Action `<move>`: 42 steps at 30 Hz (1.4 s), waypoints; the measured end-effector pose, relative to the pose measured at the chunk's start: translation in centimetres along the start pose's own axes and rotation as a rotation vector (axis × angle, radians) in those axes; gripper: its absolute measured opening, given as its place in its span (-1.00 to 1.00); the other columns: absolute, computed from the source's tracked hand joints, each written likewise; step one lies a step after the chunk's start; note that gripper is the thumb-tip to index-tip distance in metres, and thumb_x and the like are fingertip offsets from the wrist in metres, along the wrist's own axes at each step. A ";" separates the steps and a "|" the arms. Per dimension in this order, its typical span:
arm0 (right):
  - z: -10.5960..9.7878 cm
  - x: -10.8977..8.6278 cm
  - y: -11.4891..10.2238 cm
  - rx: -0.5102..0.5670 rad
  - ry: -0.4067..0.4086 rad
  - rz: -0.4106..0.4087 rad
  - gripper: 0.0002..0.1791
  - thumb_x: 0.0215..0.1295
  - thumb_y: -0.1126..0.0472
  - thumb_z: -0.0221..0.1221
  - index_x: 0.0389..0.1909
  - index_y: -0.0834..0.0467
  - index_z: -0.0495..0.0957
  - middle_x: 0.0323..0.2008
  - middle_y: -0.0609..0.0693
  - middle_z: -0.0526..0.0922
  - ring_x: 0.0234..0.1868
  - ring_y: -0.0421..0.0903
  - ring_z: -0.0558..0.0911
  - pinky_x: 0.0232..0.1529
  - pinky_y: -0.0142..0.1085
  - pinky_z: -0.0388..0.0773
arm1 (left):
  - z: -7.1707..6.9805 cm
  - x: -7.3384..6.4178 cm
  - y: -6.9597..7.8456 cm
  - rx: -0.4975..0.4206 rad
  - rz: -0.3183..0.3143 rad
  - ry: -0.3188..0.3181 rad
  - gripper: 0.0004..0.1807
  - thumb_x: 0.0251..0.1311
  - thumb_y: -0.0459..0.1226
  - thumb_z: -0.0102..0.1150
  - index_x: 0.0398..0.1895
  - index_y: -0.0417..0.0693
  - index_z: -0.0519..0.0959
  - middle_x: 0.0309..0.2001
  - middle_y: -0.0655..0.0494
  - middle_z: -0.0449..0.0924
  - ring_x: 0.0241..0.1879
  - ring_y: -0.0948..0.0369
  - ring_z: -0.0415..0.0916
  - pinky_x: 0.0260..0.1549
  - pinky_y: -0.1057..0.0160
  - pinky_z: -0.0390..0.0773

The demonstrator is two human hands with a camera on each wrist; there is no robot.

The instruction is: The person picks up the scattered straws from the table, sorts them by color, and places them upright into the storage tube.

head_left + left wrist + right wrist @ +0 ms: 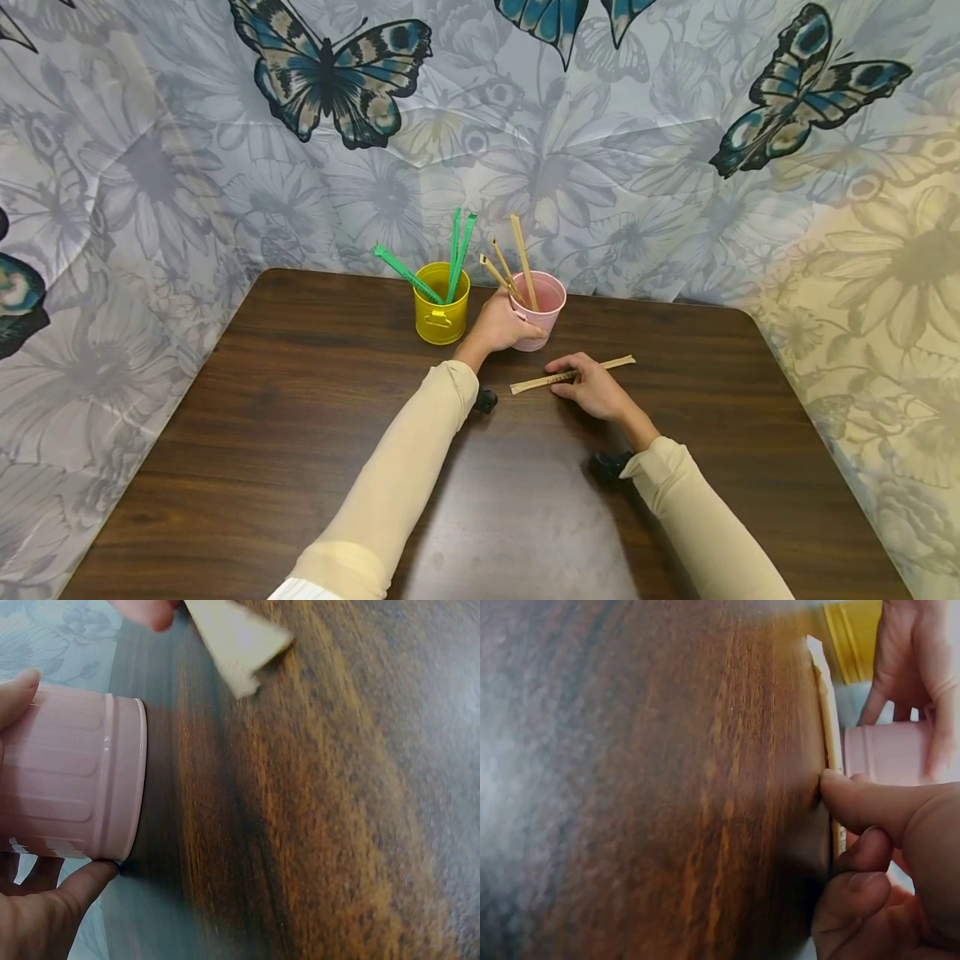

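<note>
My left hand (501, 323) grips the pink bucket (551, 298) around its side, with the thumb across the front in the head view. Several tan sticks (521, 250) stand in that bucket, leaning at different angles. In front of it, my right hand (594, 388) pinches a slim tan paper stick packet (534, 383) near its middle, just above or on the table. In the right wrist view, the thumb (844, 796) lies on one side of the packet and the curled fingers on the other. A flat packet end (251, 652) shows in the left wrist view.
Just left of the pink bucket stands a yellow bucket (441, 321) holding several green sticks (461, 250). Both buckets are near the back edge of the dark wooden table (300, 400). Behind the table hangs a butterfly-and-flower printed cloth (420, 183).
</note>
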State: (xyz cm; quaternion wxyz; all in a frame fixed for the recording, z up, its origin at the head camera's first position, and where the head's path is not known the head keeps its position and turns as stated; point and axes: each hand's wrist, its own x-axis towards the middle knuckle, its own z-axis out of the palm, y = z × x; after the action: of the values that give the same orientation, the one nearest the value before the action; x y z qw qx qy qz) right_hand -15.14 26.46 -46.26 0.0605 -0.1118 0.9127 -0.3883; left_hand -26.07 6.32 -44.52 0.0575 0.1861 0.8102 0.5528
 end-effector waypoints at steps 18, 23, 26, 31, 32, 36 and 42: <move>0.7 0.3 0.0 -0.107 0.026 -0.051 -0.85 0.29 0.32 0.32 -0.14 0.16 0.73 -0.17 0.14 0.58 -0.24 -0.10 0.47 -0.20 -0.34 0.41 | -0.1 0.2 0.1 -0.014 -0.012 -0.006 0.04 -0.16 -0.25 0.67 0.46 0.04 0.30 0.25 0.03 0.57 0.23 0.11 0.54 0.32 0.14 0.51; 0.8 0.1 -0.1 -0.143 0.039 -0.064 -0.94 0.28 0.31 0.34 -0.24 0.15 0.72 -0.20 0.09 0.56 -0.27 -0.12 0.50 -0.20 -0.34 0.44 | 0.0 0.1 0.1 -0.012 -0.007 -0.003 0.08 -0.17 -0.25 0.68 0.49 0.05 0.28 0.24 0.03 0.58 0.23 0.11 0.54 0.31 0.14 0.52; 0.7 0.0 -0.3 -0.156 0.044 -0.077 -0.95 0.26 0.33 0.36 -0.28 0.14 0.69 -0.20 0.07 0.58 -0.24 -0.10 0.57 -0.18 -0.31 0.49 | 0.0 0.1 0.2 -0.006 -0.005 0.000 0.08 -0.17 -0.25 0.68 0.49 0.07 0.28 0.23 0.05 0.58 0.22 0.13 0.55 0.31 0.15 0.52; 0.7 0.0 -0.7 -0.188 0.046 -0.144 -0.89 0.24 0.36 0.36 -0.25 0.15 0.67 -0.25 0.06 0.60 -0.17 -0.04 0.63 -0.12 -0.22 0.56 | -0.1 0.0 0.3 -0.015 -0.008 0.008 0.08 -0.18 -0.24 0.69 0.48 0.08 0.29 0.23 0.05 0.59 0.22 0.12 0.55 0.31 0.13 0.52; 0.7 0.0 -0.8 -0.200 0.045 -0.155 -0.88 0.24 0.36 0.36 -0.23 0.14 0.67 -0.27 0.05 0.60 -0.19 -0.05 0.62 -0.14 -0.22 0.55 | -0.1 0.0 0.3 -0.016 -0.009 0.006 0.08 -0.18 -0.24 0.69 0.49 0.08 0.28 0.24 0.05 0.58 0.22 0.12 0.55 0.31 0.12 0.52; 0.7 -0.2 -1.0 -0.258 0.048 -0.202 -0.89 0.28 0.32 0.35 -0.21 0.10 0.73 -0.28 0.01 0.59 -0.25 -0.08 0.61 -0.18 -0.22 0.55 | -0.1 -0.1 0.2 -0.010 -0.005 -0.005 0.08 -0.16 -0.23 0.68 0.49 0.09 0.27 0.25 0.05 0.57 0.23 0.12 0.54 0.32 0.12 0.52; -0.2 -0.5 -1.4 -0.292 0.078 -0.257 -0.93 0.32 0.28 0.32 -0.24 0.07 0.74 -0.26 -0.03 0.62 -0.24 -0.11 0.63 -0.20 -0.23 0.57 | -0.1 -0.2 0.2 -0.007 0.003 -0.008 0.08 -0.17 -0.23 0.68 0.49 0.08 0.27 0.25 0.05 0.57 0.23 0.12 0.54 0.32 0.13 0.51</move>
State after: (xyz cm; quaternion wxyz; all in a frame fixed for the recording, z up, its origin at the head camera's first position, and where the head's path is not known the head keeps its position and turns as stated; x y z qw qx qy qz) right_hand -14.48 25.76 -45.14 -0.0418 -0.2201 0.9391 -0.2604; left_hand -25.89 6.27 -44.36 0.0606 0.1894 0.8078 0.5549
